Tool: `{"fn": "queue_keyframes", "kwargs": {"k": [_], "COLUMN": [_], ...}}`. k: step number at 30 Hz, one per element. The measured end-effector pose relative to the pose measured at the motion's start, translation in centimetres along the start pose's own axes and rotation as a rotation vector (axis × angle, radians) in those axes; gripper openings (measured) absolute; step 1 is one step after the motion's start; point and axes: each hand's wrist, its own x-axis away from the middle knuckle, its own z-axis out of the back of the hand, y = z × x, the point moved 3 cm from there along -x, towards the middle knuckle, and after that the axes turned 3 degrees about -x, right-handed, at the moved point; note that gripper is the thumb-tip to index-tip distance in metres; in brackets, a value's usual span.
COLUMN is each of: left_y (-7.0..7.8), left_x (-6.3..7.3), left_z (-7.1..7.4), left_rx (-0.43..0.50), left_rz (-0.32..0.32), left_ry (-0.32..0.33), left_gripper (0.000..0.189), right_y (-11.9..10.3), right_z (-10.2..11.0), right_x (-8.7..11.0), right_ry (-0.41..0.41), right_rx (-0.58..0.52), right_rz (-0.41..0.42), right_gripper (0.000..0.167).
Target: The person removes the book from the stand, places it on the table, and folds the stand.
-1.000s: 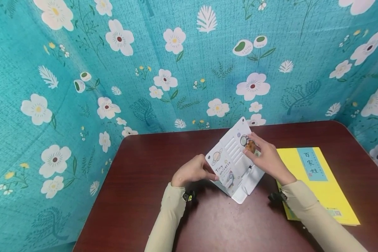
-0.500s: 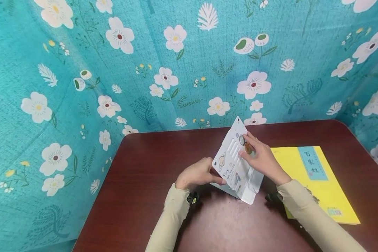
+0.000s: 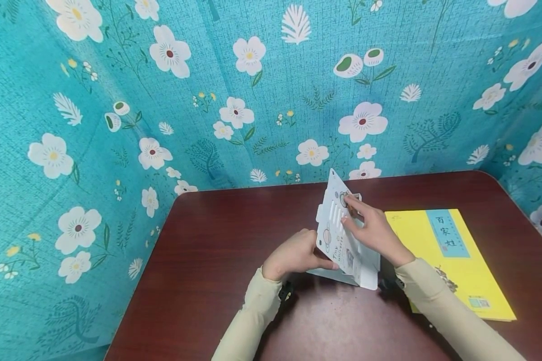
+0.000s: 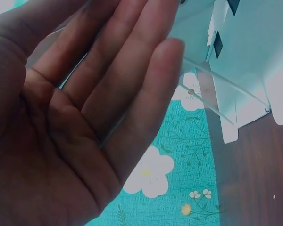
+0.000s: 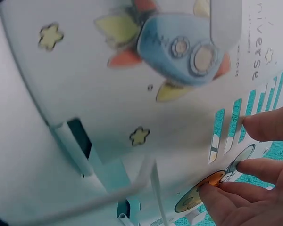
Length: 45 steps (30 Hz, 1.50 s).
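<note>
A white folding book stand (image 3: 341,225) stands tilted on the table in the head view. Its front panel carries "Tiny universe" lettering, cartoon space pictures and a row of slots. My left hand (image 3: 295,254) grips the panel's left edge, thumb in front and the other fingers behind it. In the left wrist view that hand's palm and long fingers (image 4: 127,70) show beside the stand's back and a wire support (image 4: 226,82). My right hand (image 3: 374,228) rests its fingertips on the panel face. Up close in the right wrist view, its thumb (image 5: 269,126) touches beside the slots.
A yellow book (image 3: 460,265) with a blue title strip lies flat at the right, partly under the right forearm. The dark red table (image 3: 217,250) has a turquoise flowered cloth (image 3: 271,100) behind it and at both sides.
The book stand has turned, so its front panel faces more to the right and looks narrower. My left hand has moved right with it; the right hand stays on the panel.
</note>
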Motion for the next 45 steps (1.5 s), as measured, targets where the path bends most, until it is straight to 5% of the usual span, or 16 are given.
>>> {"fn": "queue_keyframes", "kwargs": {"k": [15,25,33,40,45], "left_y": [1.2,1.3,-0.7,-2.9,-3.8], "left_x": [-0.3,-0.3,-0.6,-1.4,-2.3], "left_z": [-1.2,-1.5,-0.9,-0.9,-1.3], "left_rx": [-0.216,-0.251,-0.256,-0.313,-0.292], "left_rz": [0.058,0.058,0.145,0.239,0.254], "left_ry": [0.161,0.232,0.095,0.227,0.228], "left_gripper": [0.049,0.053,0.037,0.029,0.028], "right_y": [-0.4,-0.7,-0.7,-0.6,-0.9], "right_z": [-0.7,-1.1,-0.9,-0.8,-0.7], "right_x": [0.0,-0.2,0.1,1.3,1.7], "right_ry": [-0.015,-0.045,-0.043,-0.027,-0.019], "right_rx": [-0.021,-0.041,-0.043,-0.055,-0.050], "right_rz": [0.034,0.079,0.073,0.066,0.066], "right_gripper": [0.056,0.055,0.050,0.047,0.046]}}
